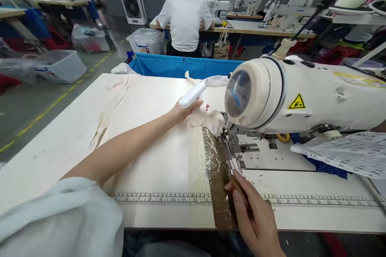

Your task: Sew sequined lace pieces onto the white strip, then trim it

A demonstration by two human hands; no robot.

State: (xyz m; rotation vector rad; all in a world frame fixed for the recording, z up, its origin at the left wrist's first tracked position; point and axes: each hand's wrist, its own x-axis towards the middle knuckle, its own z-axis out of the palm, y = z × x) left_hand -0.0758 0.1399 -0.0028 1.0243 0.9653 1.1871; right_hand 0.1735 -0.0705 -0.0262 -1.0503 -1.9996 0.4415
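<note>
The white sewing machine reaches in from the right, its needle area above the metal plate. Pale fabric lies bunched just left of the needle. My left hand is at the far side of that fabric, fingers curled and partly hidden behind a white rounded bar; what it grips is unclear. Close to the front edge, my right hand is closed round the brown handle of a slim tool, whose metal part points toward the needle. Brown tape covers the table beneath it.
A printed ruler strip runs along the front of the white table. Patterned paper or cloth lies at right. Behind the table is a blue cloth bin; a person in white sits beyond.
</note>
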